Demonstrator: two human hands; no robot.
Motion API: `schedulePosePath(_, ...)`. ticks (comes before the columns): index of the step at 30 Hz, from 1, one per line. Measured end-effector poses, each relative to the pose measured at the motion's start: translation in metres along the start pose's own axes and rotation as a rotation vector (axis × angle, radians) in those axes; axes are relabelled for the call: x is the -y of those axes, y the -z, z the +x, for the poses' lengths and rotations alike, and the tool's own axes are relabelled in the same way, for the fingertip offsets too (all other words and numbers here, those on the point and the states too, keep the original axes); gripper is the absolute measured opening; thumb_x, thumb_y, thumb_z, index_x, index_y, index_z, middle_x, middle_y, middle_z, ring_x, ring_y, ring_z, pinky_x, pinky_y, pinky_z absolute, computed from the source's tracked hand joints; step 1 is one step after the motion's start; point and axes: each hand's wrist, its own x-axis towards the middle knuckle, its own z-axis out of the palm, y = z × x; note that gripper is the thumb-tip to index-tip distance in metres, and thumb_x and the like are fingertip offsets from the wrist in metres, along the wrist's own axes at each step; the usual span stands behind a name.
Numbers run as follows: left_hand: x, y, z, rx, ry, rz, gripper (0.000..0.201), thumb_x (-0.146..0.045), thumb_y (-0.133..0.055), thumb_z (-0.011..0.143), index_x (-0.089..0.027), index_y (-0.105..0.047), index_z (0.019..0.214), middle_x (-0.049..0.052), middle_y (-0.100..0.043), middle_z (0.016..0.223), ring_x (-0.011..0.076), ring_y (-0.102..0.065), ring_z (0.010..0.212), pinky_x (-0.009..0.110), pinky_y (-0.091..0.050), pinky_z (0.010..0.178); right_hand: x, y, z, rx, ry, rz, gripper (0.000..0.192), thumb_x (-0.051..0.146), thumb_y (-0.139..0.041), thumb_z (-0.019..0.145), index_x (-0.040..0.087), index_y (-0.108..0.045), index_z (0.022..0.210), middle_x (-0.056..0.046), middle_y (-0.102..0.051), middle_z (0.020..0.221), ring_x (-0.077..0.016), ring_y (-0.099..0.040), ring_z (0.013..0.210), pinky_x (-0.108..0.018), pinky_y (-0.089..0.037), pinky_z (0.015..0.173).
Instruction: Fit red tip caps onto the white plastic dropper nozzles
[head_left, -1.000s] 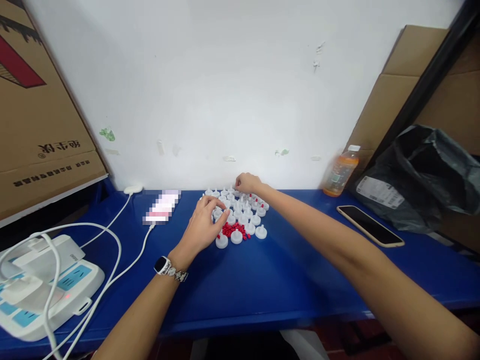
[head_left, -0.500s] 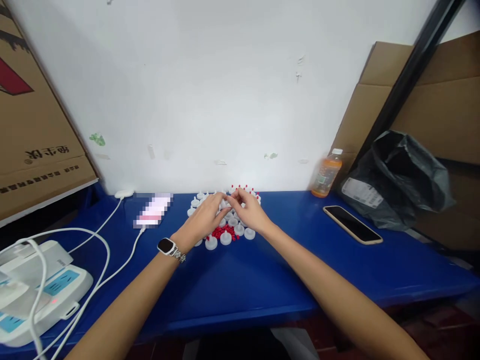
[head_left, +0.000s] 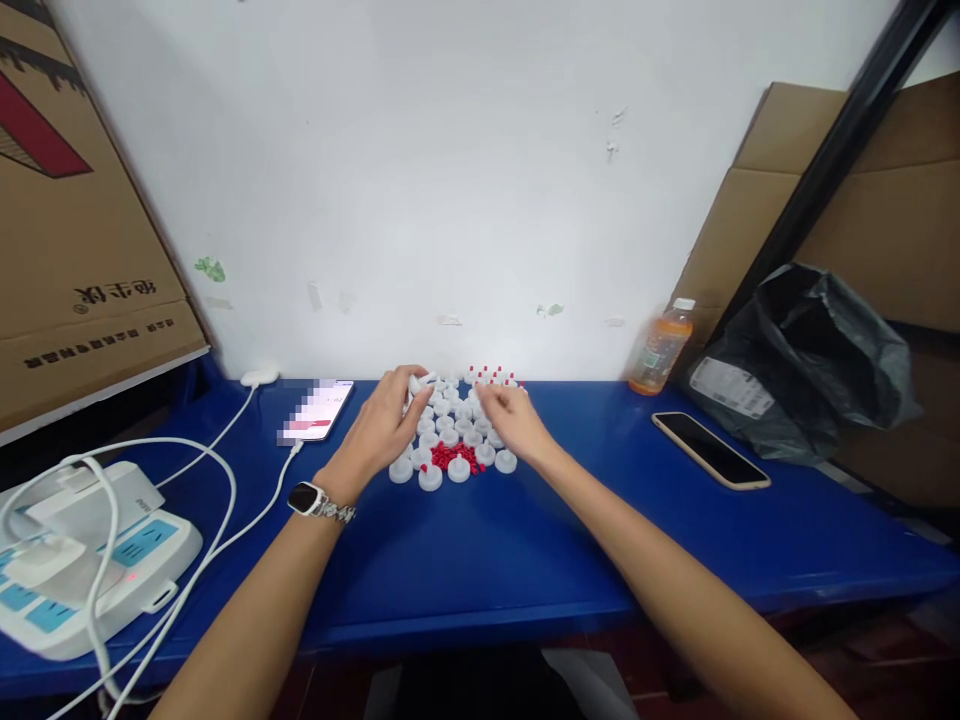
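Observation:
Several small white round caps (head_left: pixel 448 437) stand in rows on the blue table (head_left: pixel 525 560) near the wall. A little heap of red bits (head_left: pixel 452 455) lies among the front caps, and the caps at the back right carry red tips (head_left: pixel 491 377). My left hand (head_left: pixel 379 425), with a watch on its wrist, pinches one white cap (head_left: pixel 420 381) at the left back of the group. My right hand (head_left: pixel 510 420) rests palm down over the right side of the caps; whether its fingers hold anything is hidden.
A charging phone (head_left: pixel 319 409) lies left of the caps, its white cable running to a power strip (head_left: pixel 82 560). A dark phone (head_left: pixel 709 450), an orange drink bottle (head_left: pixel 660 347) and a black plastic bag (head_left: pixel 817 360) are at the right. Cardboard boxes (head_left: pixel 75 230) lean on both sides.
My right hand drew back from the far row to the right side of the caps. My left hand moved to the left back of the group and pinched a white cap.

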Motion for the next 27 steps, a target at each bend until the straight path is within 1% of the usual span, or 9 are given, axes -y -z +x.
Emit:
schedulePosePath(2, 0.008, -0.004, -0.002, 0.076, 0.005, -0.092, 0.038, -0.046, -0.039, 0.1, -0.022, -0.05, 0.127, 0.008, -0.061, 0.112, 0.0197, -0.059, 0.086, 0.037, -0.05, 0.082, 0.004, 0.001, -0.005, 0.107, 0.056, -0.205, 0.037, 0.049, -0.055, 0.087, 0.021, -0.054, 0.062, 0.002, -0.052, 0.058, -0.0133, -0.043, 0.056, -0.027, -0.029, 0.055)
schedulePosePath(4, 0.012, -0.009, -0.003, 0.126, -0.008, -0.133, 0.04, -0.047, -0.042, 0.099, -0.023, -0.051, 0.129, 0.008, -0.061, 0.117, 0.02, -0.059, 0.091, 0.038, -0.05, 0.087, 0.007, 0.001, -0.008, 0.164, 0.062, -0.259, 0.028, 0.047, -0.059, 0.085, 0.023, -0.065, 0.072, 0.002, -0.057, 0.062, -0.0137, -0.048, 0.058, -0.027, -0.031, 0.056)
schedulePosePath(9, 0.009, -0.017, -0.004, 0.176, -0.003, -0.144, 0.044, -0.048, -0.05, 0.095, -0.026, -0.053, 0.133, 0.008, -0.063, 0.119, 0.0226, -0.06, 0.099, 0.04, -0.048, 0.091, 0.008, -0.001, 0.0, 0.129, 0.075, 0.131, 0.029, 0.046, -0.054, 0.09, 0.02, -0.064, 0.098, 0.001, -0.063, 0.068, -0.0145, -0.057, 0.064, -0.027, -0.043, 0.063)
schedulePosePath(12, 0.004, -0.02, -0.004, 0.189, 0.016, -0.159, 0.051, -0.049, -0.054, 0.092, -0.026, -0.048, 0.137, 0.008, -0.065, 0.114, 0.0239, -0.062, 0.098, 0.039, -0.05, 0.084, 0.007, -0.001, 0.009, 0.146, 0.145, 0.245, 0.024, 0.042, -0.062, 0.085, 0.018, -0.063, 0.089, -0.002, -0.069, 0.078, -0.015, -0.062, 0.072, -0.028, -0.047, 0.07)
schedulePosePath(15, 0.004, -0.019, -0.003, 0.163, 0.042, -0.158, 0.059, -0.052, -0.058, 0.089, -0.025, -0.044, 0.139, 0.009, -0.065, 0.116, 0.0242, -0.063, 0.098, 0.037, -0.051, 0.078, 0.003, 0.003, 0.028, 0.086, 0.15, 0.22, 0.018, 0.036, -0.063, 0.083, 0.017, -0.064, 0.084, -0.003, -0.07, 0.078, -0.0149, -0.064, 0.073, -0.027, -0.048, 0.071)
schedulePosePath(17, 0.008, -0.016, -0.003, 0.132, 0.048, -0.139, 0.051, -0.051, -0.057, 0.09, -0.025, -0.05, 0.132, 0.008, -0.064, 0.119, 0.0238, -0.062, 0.099, 0.037, -0.05, 0.078, -0.004, 0.008, 0.047, 0.015, 0.155, 0.106, 0.012, 0.028, -0.064, 0.08, 0.017, -0.064, 0.085, -0.002, -0.07, 0.074, -0.0144, -0.065, 0.071, -0.027, -0.048, 0.071)
schedulePosePath(19, 0.015, -0.014, -0.003, 0.126, 0.053, -0.121, 0.036, -0.048, -0.052, 0.093, -0.024, -0.058, 0.12, 0.007, -0.065, 0.116, 0.0228, -0.061, 0.097, 0.036, -0.05, 0.078, -0.013, 0.011, 0.068, 0.0, 0.113, -0.086, 0.007, 0.022, -0.063, 0.078, 0.017, -0.063, 0.082, -0.002, -0.069, 0.071, -0.0138, -0.064, 0.067, -0.025, -0.047, 0.066)
schedulePosePath(24, 0.022, -0.011, -0.003, 0.151, 0.068, -0.096, 0.026, -0.044, -0.05, 0.094, -0.025, -0.065, 0.102, 0.005, -0.066, 0.103, 0.0222, -0.06, 0.094, 0.035, -0.049, 0.075, -0.032, 0.001, 0.106, 0.135, 0.056, -0.587, 0.009, 0.019, -0.061, 0.078, 0.019, -0.068, 0.083, -0.005, -0.073, 0.086, -0.0172, -0.065, 0.076, -0.026, -0.045, 0.067)
schedulePosePath(27, 0.017, -0.011, -0.004, 0.17, 0.062, -0.081, 0.024, -0.042, -0.049, 0.095, -0.025, -0.065, 0.1, 0.004, -0.066, 0.104, 0.0226, -0.059, 0.095, 0.036, -0.048, 0.079, -0.036, -0.012, 0.115, 0.18, 0.05, -0.751, 0.012, 0.017, -0.061, 0.078, 0.021, -0.07, 0.086, -0.007, -0.073, 0.094, -0.0215, -0.066, 0.085, -0.029, -0.046, 0.071)
